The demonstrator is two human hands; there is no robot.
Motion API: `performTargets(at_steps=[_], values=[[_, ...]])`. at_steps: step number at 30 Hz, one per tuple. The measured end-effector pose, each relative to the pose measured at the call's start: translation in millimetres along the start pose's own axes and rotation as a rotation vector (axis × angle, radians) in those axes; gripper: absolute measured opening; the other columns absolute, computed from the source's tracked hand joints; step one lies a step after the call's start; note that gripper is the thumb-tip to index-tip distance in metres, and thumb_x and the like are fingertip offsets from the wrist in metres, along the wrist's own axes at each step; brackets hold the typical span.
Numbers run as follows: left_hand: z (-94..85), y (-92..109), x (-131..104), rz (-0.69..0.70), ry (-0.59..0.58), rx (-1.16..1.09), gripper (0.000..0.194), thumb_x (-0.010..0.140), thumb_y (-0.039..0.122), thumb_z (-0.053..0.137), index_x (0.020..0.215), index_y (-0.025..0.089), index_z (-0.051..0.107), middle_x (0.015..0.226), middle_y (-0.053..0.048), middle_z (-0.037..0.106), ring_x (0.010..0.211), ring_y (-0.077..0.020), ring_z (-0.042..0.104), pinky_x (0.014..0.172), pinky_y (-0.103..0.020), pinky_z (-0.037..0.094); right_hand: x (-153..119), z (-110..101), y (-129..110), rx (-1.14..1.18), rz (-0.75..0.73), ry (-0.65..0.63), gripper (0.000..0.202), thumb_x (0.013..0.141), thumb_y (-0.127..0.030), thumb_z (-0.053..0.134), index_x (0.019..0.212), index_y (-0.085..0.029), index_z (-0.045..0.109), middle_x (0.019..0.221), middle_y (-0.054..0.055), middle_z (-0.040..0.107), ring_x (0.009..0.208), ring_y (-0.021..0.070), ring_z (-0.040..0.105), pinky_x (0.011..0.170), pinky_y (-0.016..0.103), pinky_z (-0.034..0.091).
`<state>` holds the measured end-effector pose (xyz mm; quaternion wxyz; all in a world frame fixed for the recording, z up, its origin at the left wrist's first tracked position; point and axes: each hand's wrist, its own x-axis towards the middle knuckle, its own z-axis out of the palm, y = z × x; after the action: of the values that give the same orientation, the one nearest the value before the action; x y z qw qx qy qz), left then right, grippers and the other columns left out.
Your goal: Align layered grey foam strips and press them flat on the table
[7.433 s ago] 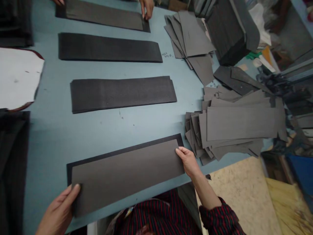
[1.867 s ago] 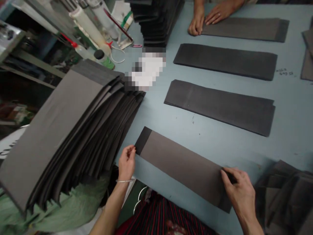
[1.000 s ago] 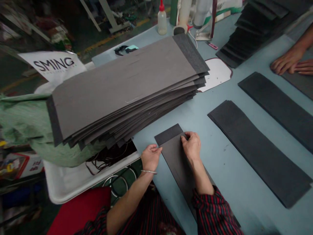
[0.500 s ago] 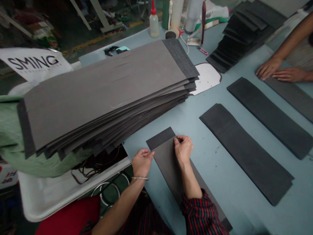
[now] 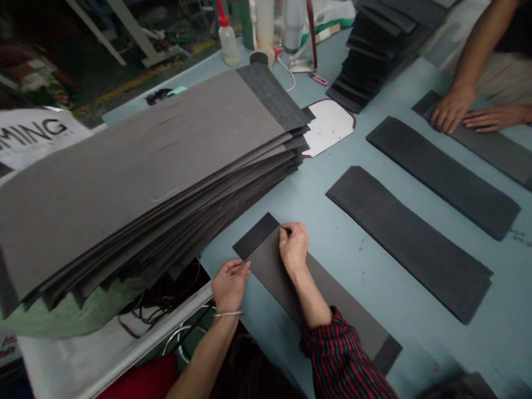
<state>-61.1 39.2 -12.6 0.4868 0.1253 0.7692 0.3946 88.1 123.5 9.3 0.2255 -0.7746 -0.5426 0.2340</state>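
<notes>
A long grey strip [image 5: 338, 288] with darker bands across both ends lies slantwise on the blue table in front of me. My left hand [image 5: 230, 287] pinches its left edge, right where the far dark band meets the grey. On the opposite edge, at the same seam, my right hand [image 5: 294, 246] is closed with thumb and fingertips on the strip. My right forearm crosses over the strip and covers part of it. To the right lies a stack of folded dark strips [image 5: 409, 241], apart from both hands.
A tall pile of large grey sheets [image 5: 145, 166] fills the left side. Another dark stack [image 5: 443, 174] lies farther right, and a co-worker's hands [image 5: 453, 111] press on a similar strip. A red-capped bottle [image 5: 228, 41], a pink cutter [image 5: 318, 80] and a white board [image 5: 330, 126] are at the back.
The view has shifted, so most things sit farther left. My hands keep their pinch at the same seam. A dark end band now shows beyond the co-worker's hands.
</notes>
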Motion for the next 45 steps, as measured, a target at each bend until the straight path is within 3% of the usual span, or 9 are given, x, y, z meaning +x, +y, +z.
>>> performTargets(at_steps=[4,7,10,13,19,25,32,39,45], values=[[-10.3,4,11,-0.010,-0.017,0.101,0.041,0.057,0.030,0.083,0.087,0.013,0.061,0.062,-0.001,0.067,0.057,-0.0144,0.066,0.057,-0.022,0.054,-7,-3,-7,-0.029,-0.115,-0.073,0.024,0.084,-0.014,0.052,0.104,-0.017,0.064,0.100,0.010,0.060,0.099,0.0252,0.048,0.088,0.037,0.039],[-15.6,11,11,-0.014,-0.037,0.170,0.030,0.066,0.025,0.079,0.085,0.013,0.060,0.058,0.000,0.065,0.053,-0.0129,0.064,0.053,-0.019,0.053,-22,-27,14,-0.034,-0.121,-0.073,0.035,0.084,-0.017,0.055,0.119,-0.017,0.056,0.109,0.011,0.058,0.103,0.0259,0.047,0.089,0.039,0.040],[-17.2,11,-10,-0.104,-0.096,0.187,0.015,0.077,0.018,0.070,0.086,0.011,0.059,0.062,-0.004,0.067,0.053,-0.0136,0.065,0.052,-0.019,0.054,-41,-57,51,-0.061,-0.020,-0.011,0.033,0.085,-0.019,0.056,0.118,-0.016,0.056,0.109,0.011,0.058,0.102,0.0262,0.047,0.089,0.040,0.040],[-11.0,3,-52,-0.358,-0.274,0.205,0.012,0.082,0.013,0.065,0.092,0.007,0.061,0.081,-0.015,0.072,0.070,-0.0202,0.071,0.062,-0.025,0.059,-49,-74,76,-0.054,0.046,0.026,0.027,0.086,-0.020,0.056,0.113,-0.015,0.059,0.105,0.011,0.059,0.099,0.0259,0.048,0.088,0.040,0.040],[21.4,-8,-113,-0.563,-0.293,0.107,0.010,0.083,0.005,0.061,0.093,0.006,0.060,0.095,-0.020,0.070,0.088,-0.0237,0.070,0.078,-0.029,0.059,-43,-67,66,-0.111,-0.060,-0.086,0.020,0.086,-0.020,0.058,0.105,-0.018,0.059,0.100,0.010,0.058,0.097,0.0262,0.047,0.082,0.040,0.038],[29.7,-9,-114,-0.594,-0.225,0.074,0.009,0.084,0.001,0.057,0.091,0.006,0.060,0.091,-0.018,0.071,0.088,-0.0239,0.070,0.083,-0.033,0.059,-43,-64,63,-0.131,-0.030,-0.083,0.012,0.084,-0.016,0.057,0.096,-0.018,0.059,0.096,0.010,0.055,0.096,0.0258,0.045,0.081,0.040,0.036],[20.5,-15,-110,-0.555,-0.291,0.137,0.012,0.087,0.001,0.049,0.092,0.003,0.059,0.099,-0.022,0.069,0.097,-0.0264,0.068,0.087,-0.034,0.058,-49,-68,61,-0.123,-0.027,-0.073,0.009,0.082,-0.019,0.059,0.091,-0.017,0.058,0.097,0.010,0.056,0.098,0.0261,0.045,0.083,0.040,0.037],[16.5,-19,-125,-0.663,-0.447,0.246,0.019,0.088,0.003,0.048,0.104,0.003,0.059,0.112,-0.024,0.065,0.107,-0.0279,0.063,0.089,-0.033,0.057,-101,-135,141,-0.076,0.073,0.027,0.029,0.087,-0.023,0.057,0.115,-0.018,0.055,0.110,0.009,0.057,0.104,0.0250,0.046,0.091,0.042,0.036],[48.4,-36,-170,-0.961,-0.512,0.136,0.020,0.083,0.004,0.057,0.102,0.005,0.060,0.119,-0.024,0.062,0.113,-0.0299,0.059,0.095,-0.036,0.054,-119,-163,182,-0.076,0.047,-0.032,0.035,0.085,-0.024,0.061,0.119,-0.019,0.053,0.109,0.008,0.057,0.102,0.0245,0.047,0.088,0.040,0.035]])
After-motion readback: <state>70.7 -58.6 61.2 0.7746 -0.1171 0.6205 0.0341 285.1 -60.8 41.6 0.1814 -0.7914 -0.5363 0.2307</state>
